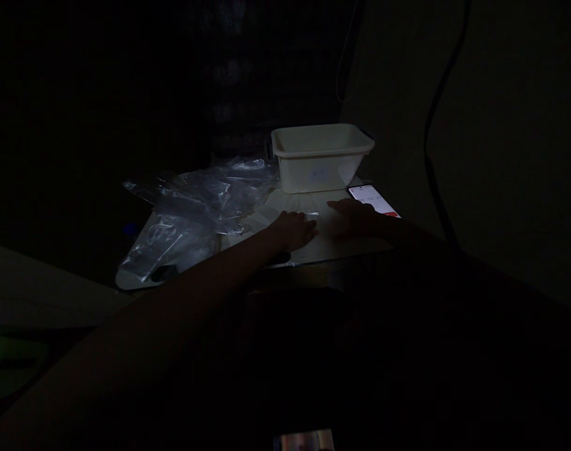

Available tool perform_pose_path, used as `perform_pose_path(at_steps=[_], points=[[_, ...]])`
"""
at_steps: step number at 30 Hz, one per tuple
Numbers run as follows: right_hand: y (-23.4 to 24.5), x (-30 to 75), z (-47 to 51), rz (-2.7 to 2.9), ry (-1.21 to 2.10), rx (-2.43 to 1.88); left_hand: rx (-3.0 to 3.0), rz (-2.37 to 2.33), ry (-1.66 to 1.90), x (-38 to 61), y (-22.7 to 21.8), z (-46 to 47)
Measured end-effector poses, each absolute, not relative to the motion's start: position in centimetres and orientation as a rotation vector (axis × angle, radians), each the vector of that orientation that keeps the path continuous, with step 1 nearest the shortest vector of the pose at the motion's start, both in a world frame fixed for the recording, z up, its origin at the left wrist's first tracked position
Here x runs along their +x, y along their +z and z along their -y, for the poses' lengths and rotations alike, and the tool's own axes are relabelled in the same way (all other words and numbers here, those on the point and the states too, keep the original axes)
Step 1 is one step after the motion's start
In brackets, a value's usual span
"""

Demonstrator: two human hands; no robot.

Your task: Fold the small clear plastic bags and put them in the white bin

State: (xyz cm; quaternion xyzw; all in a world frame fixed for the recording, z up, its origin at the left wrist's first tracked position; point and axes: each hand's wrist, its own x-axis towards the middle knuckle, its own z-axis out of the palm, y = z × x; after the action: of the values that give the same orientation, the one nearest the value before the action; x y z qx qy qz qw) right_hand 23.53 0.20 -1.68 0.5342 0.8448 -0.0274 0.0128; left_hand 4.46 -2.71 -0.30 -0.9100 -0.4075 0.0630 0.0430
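The scene is very dark. My left hand (pixel 292 228) reaches forward and rests on a small clear plastic bag (pixel 308 216) lying on the pale table top (pixel 332 247); its fingers look curled on the bag's left end. My right hand (pixel 355 218) lies beside it on the bag's right end, fingers stretched flat towards the left. A white plastic tub (pixel 319 156) stands just behind both hands. A lit phone (pixel 373 200) lies right of my right hand.
A heap of clear plastic bags (pixel 195 213) covers the table's left part. A dark cable (pixel 435 125) hangs down the wall at the right. The room around the table is too dark to make out.
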Motion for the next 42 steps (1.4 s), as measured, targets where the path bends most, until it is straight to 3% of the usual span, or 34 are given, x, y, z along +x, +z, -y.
perform_pose_path(at_steps=[29, 37, 42], points=[[-0.2, 23.3, 1.9, -2.315, -0.145, 1.547, -2.776, 1.258, 0.235, 4.3, -0.4, 2.9], [-0.3, 23.9, 1.3, -2.457, -0.192, 1.565, -2.774, 1.246, 0.243, 4.3, -0.3, 3.0], [-2.7, 23.2, -0.3, -2.839, 0.122, 1.605, -2.776, 1.245, 0.238, 4.2, -0.4, 3.0]])
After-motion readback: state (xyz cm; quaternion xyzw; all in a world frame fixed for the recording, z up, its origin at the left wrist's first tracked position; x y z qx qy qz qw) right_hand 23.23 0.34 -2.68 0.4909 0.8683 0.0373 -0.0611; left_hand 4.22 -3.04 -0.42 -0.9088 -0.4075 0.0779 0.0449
